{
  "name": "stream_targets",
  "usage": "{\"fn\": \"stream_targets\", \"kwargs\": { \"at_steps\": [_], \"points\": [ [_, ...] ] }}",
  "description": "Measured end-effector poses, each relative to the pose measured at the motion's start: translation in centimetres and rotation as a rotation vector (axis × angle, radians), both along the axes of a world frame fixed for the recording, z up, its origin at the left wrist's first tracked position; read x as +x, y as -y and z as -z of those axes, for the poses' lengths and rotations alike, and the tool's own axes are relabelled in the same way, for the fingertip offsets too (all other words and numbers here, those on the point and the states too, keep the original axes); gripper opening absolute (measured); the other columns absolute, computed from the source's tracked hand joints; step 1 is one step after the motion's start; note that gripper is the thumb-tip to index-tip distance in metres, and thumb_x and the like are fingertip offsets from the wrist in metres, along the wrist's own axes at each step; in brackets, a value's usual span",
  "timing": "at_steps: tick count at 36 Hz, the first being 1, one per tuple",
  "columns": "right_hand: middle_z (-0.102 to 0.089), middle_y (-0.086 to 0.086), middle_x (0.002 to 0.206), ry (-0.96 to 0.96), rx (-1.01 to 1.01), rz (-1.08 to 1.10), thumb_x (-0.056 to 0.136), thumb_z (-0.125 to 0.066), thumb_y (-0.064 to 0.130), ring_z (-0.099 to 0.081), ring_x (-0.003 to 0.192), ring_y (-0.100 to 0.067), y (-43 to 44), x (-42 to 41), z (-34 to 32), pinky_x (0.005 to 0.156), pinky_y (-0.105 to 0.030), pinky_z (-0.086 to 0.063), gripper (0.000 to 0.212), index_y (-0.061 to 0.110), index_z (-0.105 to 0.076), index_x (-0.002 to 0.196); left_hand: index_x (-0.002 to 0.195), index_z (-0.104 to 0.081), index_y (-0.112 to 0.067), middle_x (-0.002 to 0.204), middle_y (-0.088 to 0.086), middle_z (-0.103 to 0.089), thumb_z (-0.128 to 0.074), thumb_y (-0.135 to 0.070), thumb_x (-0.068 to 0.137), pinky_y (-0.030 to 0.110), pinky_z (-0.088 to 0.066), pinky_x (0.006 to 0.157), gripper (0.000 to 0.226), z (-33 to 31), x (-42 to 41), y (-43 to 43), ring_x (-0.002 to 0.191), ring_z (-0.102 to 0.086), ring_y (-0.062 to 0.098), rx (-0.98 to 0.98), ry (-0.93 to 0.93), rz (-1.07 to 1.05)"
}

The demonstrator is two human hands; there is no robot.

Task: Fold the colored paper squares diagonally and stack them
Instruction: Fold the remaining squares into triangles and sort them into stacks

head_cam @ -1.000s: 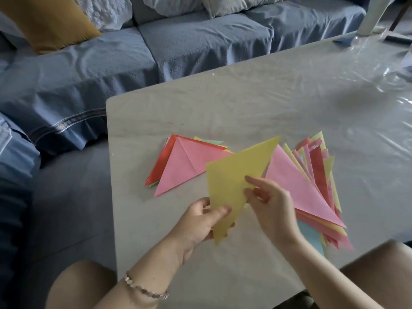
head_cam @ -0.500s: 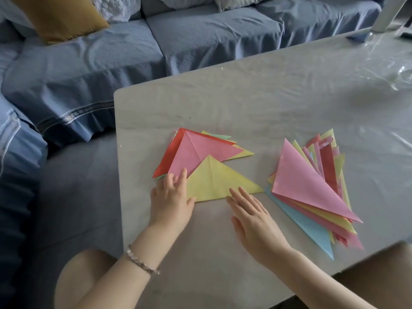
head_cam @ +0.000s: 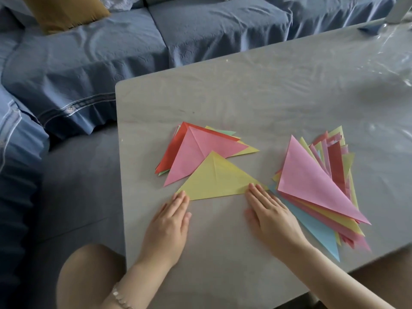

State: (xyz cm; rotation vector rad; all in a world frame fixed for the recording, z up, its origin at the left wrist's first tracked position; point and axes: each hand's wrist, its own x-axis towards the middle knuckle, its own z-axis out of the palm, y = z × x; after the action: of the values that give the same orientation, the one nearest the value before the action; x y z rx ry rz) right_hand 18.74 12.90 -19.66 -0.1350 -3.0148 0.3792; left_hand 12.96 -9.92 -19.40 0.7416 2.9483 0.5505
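- Paper folded into a yellow triangle [head_cam: 219,179] lies flat on the grey table [head_cam: 267,97]. Its long edge faces the person and its apex overlaps the pink top sheet of the left stack [head_cam: 200,150].
- Left hand [head_cam: 169,224] lies flat with fingers straight and together. The fingertips touch the triangle's left corner and the hand grips nothing.
- Right hand [head_cam: 274,217] is also flat with fingers extended. Its fingertips press the triangle's right corner, and the palm rests on the table nearer the person.
- Right pile [head_cam: 312,184], fanned with pink on top, sits just beside the right hand.
- Bracelet [head_cam: 120,296] circles the left wrist.
- Blue sofa [head_cam: 111,52] with a mustard cushion [head_cam: 64,12] stands beyond the table.
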Motion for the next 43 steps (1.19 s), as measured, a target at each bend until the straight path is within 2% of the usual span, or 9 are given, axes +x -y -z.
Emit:
{"fn": "stream_targets", "kwargs": {
  "at_steps": [6,9,12,19,22,28,32,38,43],
  "points": [
    [-0.064,-0.01,0.118,-0.029,0.007,0.047,0.099,-0.007,0.042,-0.062,0.107,-0.028,-1.2,1.0,-0.4,0.086,-0.045,-0.049,0.072,0.004,-0.066,0.112,0.132,-0.049,-0.008,0.142,-0.001,-0.042,-0.012,-0.048,0.086,0.019,-0.025,0.106,0.071,-0.6,0.2,1.0,0.132,-0.036,0.008,-0.02,0.037,-0.104],
    [-0.065,-0.009,0.117,-0.012,0.016,0.066,0.099,-0.006,0.041,-0.063,0.106,-0.026,-1.0,1.1,-0.6,0.093,-0.034,-0.045,0.072,0.004,-0.067,0.11,0.101,-0.071,-0.003,0.11,0.01,-0.068,-0.043,-0.035,0.089,0.038,-0.052,0.081,0.044,-0.8,-0.4,0.2,0.098,-0.066,0.026,-0.093,-0.099,-0.123],
    [-0.066,-0.008,0.116,-0.026,0.025,0.072,0.099,-0.011,0.039,-0.063,0.106,-0.025,-0.7,1.2,-0.6,0.097,-0.032,-0.037,0.066,0.004,-0.067,0.109,0.077,-0.068,-0.004,0.079,0.008,-0.067,-0.065,-0.03,0.084,0.034,-0.048,0.063,0.027,-2.3,-1.1,-1.3,0.073,-0.063,0.03,-0.175,-0.126,-0.184],
    [-0.07,-0.004,0.086,-0.284,-0.062,0.068,0.072,-0.06,0.005,-0.064,0.077,-0.028,-2.2,1.2,-3.1,0.074,-0.033,-0.047,0.013,0.009,-0.07,0.079,0.114,-0.045,-0.012,0.114,0.007,-0.049,-0.049,-0.057,0.085,0.033,-0.039,0.082,0.054,-3.5,-2.7,-4.4,0.107,-0.047,0.027,-0.362,0.008,-0.319],
    [-0.066,-0.014,0.104,-0.283,-0.074,0.24,0.073,-0.071,0.0,-0.06,0.094,-0.036,-5.1,0.2,-4.8,0.081,-0.044,-0.045,0.023,0.006,-0.07,0.095,0.117,-0.043,-0.014,0.117,0.009,-0.049,-0.056,-0.056,0.082,0.035,-0.038,0.087,0.056,-3.1,-3.5,-4.2,0.109,-0.047,0.029,-0.294,0.118,-0.346],
    [-0.039,-0.014,0.132,0.32,-0.109,0.526,0.071,-0.074,0.046,-0.03,0.124,-0.034,-9.0,-1.1,-5.6,0.103,-0.04,-0.028,0.079,0.018,-0.038,0.136,0.113,-0.049,-0.015,0.108,0.001,-0.059,-0.073,-0.044,0.072,0.034,-0.041,0.082,0.055,-3.4,-4.5,-3.7,0.104,-0.055,0.028,-0.056,0.269,-0.413],
    [-0.044,-0.011,0.124,0.254,-0.105,0.548,0.064,-0.079,0.046,-0.035,0.118,-0.031,-9.5,-0.9,-5.0,0.099,-0.037,-0.031,0.078,0.021,-0.047,0.13,0.086,-0.054,-0.014,0.093,0.005,-0.053,-0.066,-0.027,0.082,0.032,-0.04,0.069,0.018,-3.6,-3.8,-3.7,0.084,-0.053,0.028,0.064,0.232,-0.348],
    [-0.049,-0.012,0.123,0.14,-0.07,0.536,0.066,-0.08,0.038,-0.038,0.116,-0.032,-9.1,-0.6,-4.4,0.094,-0.036,-0.031,0.069,0.02,-0.052,0.127,0.075,-0.049,-0.008,0.065,0.001,-0.051,-0.049,-0.019,0.094,0.031,-0.026,0.055,0.022,-5.2,-3.5,-4.1,0.065,-0.048,0.025,0.316,0.066,-0.289],
    [-0.048,-0.015,0.121,0.034,-0.047,0.516,0.072,-0.074,0.013,-0.038,0.114,-0.032,-8.7,-0.5,-4.9,0.094,-0.037,-0.027,0.06,0.018,-0.052,0.127,0.083,-0.051,-0.011,0.083,0.009,-0.063,-0.043,-0.022,0.096,0.032,-0.037,0.062,0.019,-6.6,-6.9,-4.1,0.078,-0.056,0.029,0.373,-0.012,-0.404]
  ]
}}
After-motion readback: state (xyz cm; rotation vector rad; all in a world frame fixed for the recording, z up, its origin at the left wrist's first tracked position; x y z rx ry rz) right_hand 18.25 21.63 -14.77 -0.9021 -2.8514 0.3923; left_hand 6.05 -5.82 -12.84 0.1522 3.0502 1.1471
